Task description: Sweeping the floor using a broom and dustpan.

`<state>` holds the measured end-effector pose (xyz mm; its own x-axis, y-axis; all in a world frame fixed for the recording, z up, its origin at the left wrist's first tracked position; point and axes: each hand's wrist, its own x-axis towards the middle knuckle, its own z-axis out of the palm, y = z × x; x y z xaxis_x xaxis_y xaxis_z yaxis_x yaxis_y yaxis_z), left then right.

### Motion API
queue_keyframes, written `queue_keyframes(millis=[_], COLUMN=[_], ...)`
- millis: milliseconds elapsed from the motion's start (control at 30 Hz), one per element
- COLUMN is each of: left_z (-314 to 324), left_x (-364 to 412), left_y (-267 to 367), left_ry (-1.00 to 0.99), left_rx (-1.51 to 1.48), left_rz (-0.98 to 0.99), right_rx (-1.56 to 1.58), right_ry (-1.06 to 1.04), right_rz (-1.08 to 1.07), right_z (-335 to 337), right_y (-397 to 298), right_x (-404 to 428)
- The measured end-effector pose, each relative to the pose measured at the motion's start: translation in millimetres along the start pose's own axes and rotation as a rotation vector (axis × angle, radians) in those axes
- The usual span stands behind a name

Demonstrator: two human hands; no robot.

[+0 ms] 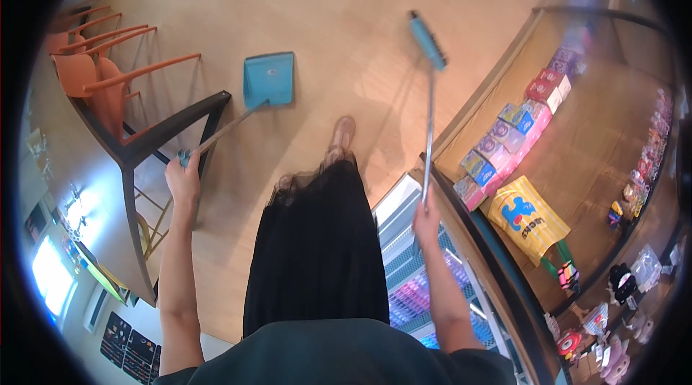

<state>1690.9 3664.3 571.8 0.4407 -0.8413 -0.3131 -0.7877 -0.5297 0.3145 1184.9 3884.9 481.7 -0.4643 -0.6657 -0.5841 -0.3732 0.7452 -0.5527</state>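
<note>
My left hand [184, 177] grips the upper end of a long-handled blue dustpan [268, 79], whose pan is over the wooden floor ahead and to the left. My right hand [427, 220] is closed around the metal handle of a broom. The broom's blue head with dark bristles [427, 41] is farther ahead on the right, tilted and apart from the dustpan; whether it touches the floor I cannot tell. Between the two tools, one of my feet in a pinkish shoe [344, 133] shows beyond the black skirt [319, 255].
Orange chairs [108, 82] and a table with a dark angled frame [173, 128] stand at the left. Along the right runs a wooden display shelf [589, 168] with small boxes [505, 139], a yellow printed bag [527, 217] and plush trinkets [619, 360].
</note>
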Motion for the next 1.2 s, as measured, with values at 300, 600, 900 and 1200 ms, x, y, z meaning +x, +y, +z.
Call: queue_keyframes(millis=[300,600,900,1200], left_z=[14,24,-45,-73], left_x=[-37,-119,-175,-190], left_y=[-64,-160,-242,-296], left_ry=[0.069,0.027,-0.017,-0.101], left_rx=[-0.067,-0.071,-0.153,0.036], left_rz=[0.058,0.077,0.031,-0.002], right_rx=[0.220,0.201,0.380,0.504], right_ry=[0.009,-0.284,0.021,-0.236], right_rz=[0.398,0.629,0.520,0.746], right_z=[52,97,116,169], right_y=[32,17,42,8], right_x=[61,-241,-205,-317])
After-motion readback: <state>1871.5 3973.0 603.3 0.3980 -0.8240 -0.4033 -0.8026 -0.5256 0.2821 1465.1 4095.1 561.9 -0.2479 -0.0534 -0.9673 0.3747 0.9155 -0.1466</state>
